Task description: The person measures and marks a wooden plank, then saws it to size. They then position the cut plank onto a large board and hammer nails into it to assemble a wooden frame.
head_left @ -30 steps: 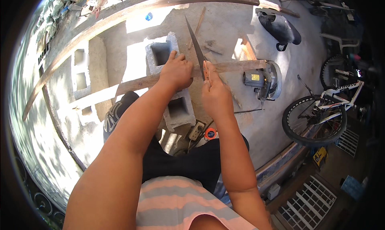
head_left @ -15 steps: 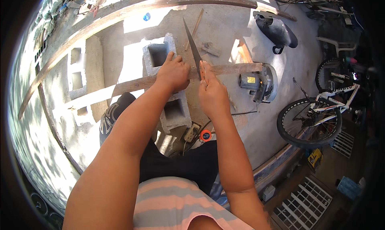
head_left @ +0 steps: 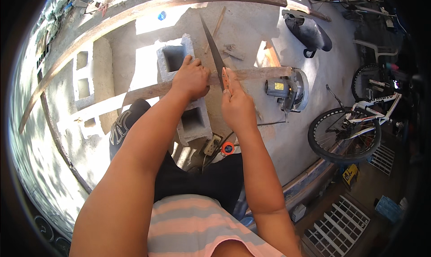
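Observation:
A handsaw (head_left: 212, 43) with an orange handle is gripped in my right hand (head_left: 237, 105). Its blade crosses a long wooden board (head_left: 152, 92) and points away and slightly left. My left hand (head_left: 191, 80) is closed over the board just left of the blade, pressing it against a hollow concrete block (head_left: 196, 123) underneath. The board's left part lies over another concrete block (head_left: 104, 68). Near its right end sits a circular saw (head_left: 279, 88). How deep the blade sits in the wood cannot be made out.
A longer wooden beam (head_left: 134, 11) curves across the far side. By my legs are a power outlet box (head_left: 212, 145) and an orange tape measure (head_left: 228, 148). A bicycle (head_left: 345, 133) stands right, with a black bag-like object (head_left: 310, 32) on the floor beyond the circular saw.
The whole view has shifted slightly. The saw's tip sits a little farther away and to the left, while both hands keep their grips.

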A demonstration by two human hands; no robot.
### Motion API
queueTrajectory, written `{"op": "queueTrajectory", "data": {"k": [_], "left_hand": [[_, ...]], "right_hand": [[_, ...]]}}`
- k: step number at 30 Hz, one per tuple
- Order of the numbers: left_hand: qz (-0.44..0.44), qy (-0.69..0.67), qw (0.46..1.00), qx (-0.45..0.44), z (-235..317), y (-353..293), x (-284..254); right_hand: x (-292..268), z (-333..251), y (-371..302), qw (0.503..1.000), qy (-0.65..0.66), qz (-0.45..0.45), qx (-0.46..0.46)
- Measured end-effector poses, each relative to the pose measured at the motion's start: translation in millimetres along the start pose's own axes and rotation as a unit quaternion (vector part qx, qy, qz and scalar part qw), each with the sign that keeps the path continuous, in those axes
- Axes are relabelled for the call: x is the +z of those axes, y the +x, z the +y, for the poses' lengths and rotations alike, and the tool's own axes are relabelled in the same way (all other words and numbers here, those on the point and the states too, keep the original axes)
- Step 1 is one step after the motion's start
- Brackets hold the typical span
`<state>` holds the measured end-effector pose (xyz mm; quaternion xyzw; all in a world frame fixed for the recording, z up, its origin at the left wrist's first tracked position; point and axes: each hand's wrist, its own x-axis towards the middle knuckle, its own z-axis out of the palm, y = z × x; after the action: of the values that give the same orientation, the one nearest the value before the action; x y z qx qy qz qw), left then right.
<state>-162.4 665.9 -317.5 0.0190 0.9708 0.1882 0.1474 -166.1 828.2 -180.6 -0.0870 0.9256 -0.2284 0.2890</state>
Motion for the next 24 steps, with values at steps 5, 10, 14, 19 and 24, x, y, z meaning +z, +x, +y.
{"op": "queueTrajectory", "data": {"k": [5, 10, 14, 19, 24], "left_hand": [[-0.026, 0.008, 0.999, -0.018, -1, -13, 2], [-0.024, 0.016, 0.999, -0.016, -1, -7, -3], [-0.003, 0.008, 1.0, -0.01, 3, 2, -2], [-0.02, 0.005, 1.0, -0.019, 1, -11, 0], [-0.019, 0.025, 0.999, -0.007, 4, -2, -4]], "right_hand": [[-43, 41, -161, 0.997, 0.013, 0.002, -0.07], [-9, 40, -79, 0.995, 0.026, 0.01, -0.091], [-3, 3, 1, 0.999, -0.043, -0.013, -0.011], [-35, 53, -150, 0.995, -0.012, 0.006, -0.101], [-43, 10, -108, 0.986, -0.066, -0.155, 0.0]]}}
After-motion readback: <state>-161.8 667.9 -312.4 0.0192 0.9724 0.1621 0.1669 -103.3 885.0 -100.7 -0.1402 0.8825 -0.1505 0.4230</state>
